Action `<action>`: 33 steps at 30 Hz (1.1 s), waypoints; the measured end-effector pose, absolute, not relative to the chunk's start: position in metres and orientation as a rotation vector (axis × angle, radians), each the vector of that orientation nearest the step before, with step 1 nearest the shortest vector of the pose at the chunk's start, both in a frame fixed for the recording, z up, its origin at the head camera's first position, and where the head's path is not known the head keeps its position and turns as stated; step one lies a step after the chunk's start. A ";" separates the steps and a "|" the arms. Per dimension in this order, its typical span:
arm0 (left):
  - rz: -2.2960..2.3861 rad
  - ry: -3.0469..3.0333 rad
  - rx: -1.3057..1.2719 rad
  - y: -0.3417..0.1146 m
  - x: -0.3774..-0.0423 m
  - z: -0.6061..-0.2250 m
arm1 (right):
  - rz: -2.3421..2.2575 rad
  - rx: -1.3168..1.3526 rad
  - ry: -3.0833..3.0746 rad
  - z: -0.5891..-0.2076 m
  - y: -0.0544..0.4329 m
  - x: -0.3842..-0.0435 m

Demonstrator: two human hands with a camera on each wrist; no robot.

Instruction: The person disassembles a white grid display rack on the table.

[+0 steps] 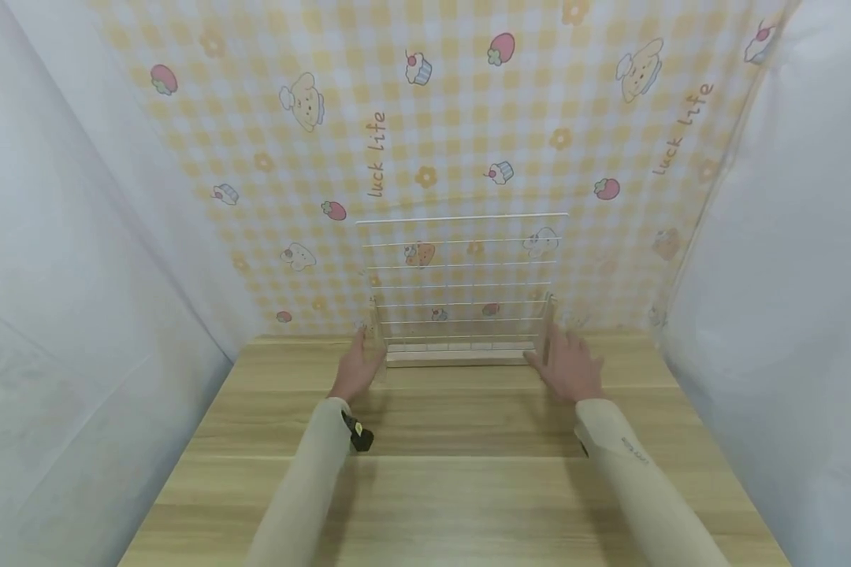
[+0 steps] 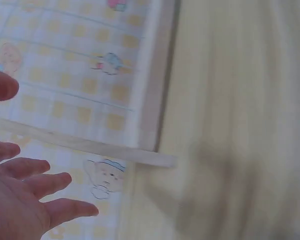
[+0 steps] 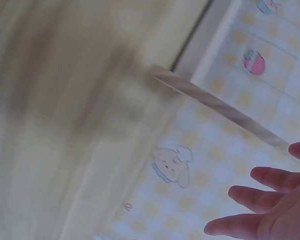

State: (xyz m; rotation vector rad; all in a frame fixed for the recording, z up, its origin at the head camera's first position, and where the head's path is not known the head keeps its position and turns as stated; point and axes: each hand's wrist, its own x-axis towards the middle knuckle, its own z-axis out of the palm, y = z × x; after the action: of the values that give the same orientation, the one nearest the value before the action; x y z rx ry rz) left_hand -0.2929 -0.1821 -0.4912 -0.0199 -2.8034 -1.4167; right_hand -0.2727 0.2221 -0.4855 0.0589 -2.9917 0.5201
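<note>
A white wire grid rack (image 1: 462,218) stands upright at the back of the table, in a wooden frame with a flat base bar (image 1: 461,358). Beside its left end is my left hand (image 1: 357,366), thumb toward the frame. The left wrist view shows that hand's spread fingers (image 2: 60,185) near a wooden side post (image 2: 90,144), with nothing in them. My right hand (image 1: 569,365) is at the other end, its fingers extended. In the right wrist view its fingertips (image 3: 242,196) lie apart below the right side post (image 3: 225,111).
Behind the rack hangs a yellow checked cloth (image 1: 461,126) printed with cupcakes and strawberries. White sheets close off the left side (image 1: 78,236) and the right side (image 1: 787,315). The wood-grain tabletop (image 1: 461,504) stretches toward me between both sleeved forearms.
</note>
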 end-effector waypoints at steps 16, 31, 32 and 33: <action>-1.645 -2.592 -0.016 -0.169 -0.323 -0.454 | 0.959 0.059 -2.932 -0.430 0.228 -0.307; -1.537 -2.500 -0.003 -0.170 -0.347 -0.453 | 1.113 -0.049 -2.883 -0.421 0.221 -0.325; -1.511 -2.505 -0.014 -0.170 -0.347 -0.454 | 1.094 -0.045 -2.874 -0.423 0.221 -0.325; -1.492 -2.507 -0.029 -0.171 -0.347 -0.453 | 1.074 -0.039 -2.866 -0.424 0.221 -0.325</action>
State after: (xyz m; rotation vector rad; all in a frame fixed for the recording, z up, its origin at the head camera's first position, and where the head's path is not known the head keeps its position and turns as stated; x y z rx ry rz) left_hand -0.3467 -0.1710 -0.4533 -0.0289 -2.5068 -1.4917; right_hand -0.3254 0.2213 -0.4239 -0.0391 -2.8656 1.0735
